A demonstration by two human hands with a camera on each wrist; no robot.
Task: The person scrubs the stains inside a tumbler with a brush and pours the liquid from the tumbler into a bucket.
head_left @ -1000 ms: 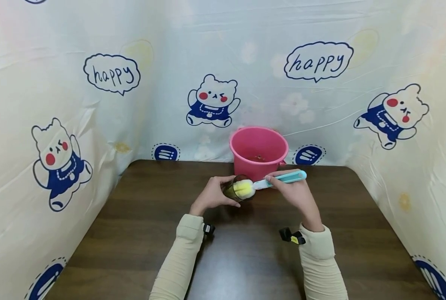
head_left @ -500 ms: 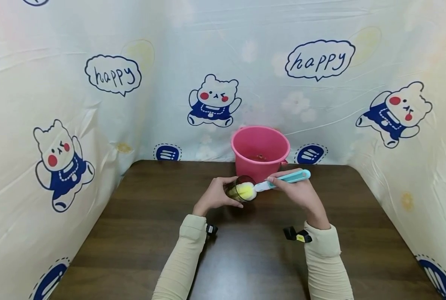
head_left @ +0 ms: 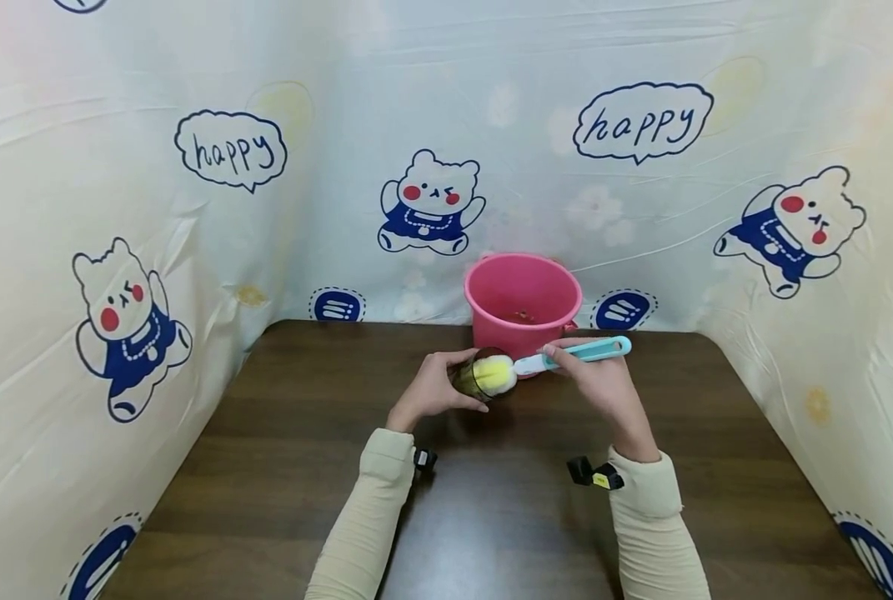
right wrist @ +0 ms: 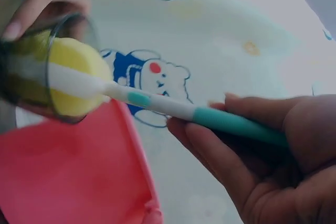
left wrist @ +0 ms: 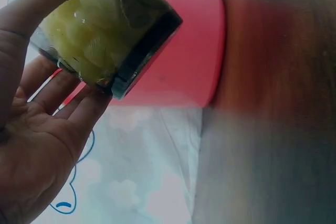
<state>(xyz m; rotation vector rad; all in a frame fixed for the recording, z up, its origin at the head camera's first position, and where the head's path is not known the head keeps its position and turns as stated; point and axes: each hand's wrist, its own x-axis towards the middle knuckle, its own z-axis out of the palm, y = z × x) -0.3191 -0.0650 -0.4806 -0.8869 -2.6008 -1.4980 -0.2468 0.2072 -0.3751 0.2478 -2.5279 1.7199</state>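
My left hand grips a dark see-through glass, tilted with its mouth facing right. In the left wrist view the glass shows yellow sponge pressed inside against its wall. With my right hand I hold the turquoise and white handle of a sponge cup brush. The brush's yellow and white head sits partly inside the glass, its rear end bulging from the mouth in the right wrist view, where the handle lies between thumb and fingers.
A pink bucket stands just behind both hands at the table's back edge, with something small and unclear at its bottom. The brown wooden table meets a printed curtain at the back and sides.
The brush has shifted slightly right relative to the glass, its handle tilting a little flatter. Both hands have drifted slightly right in the head view, keeping their holds.
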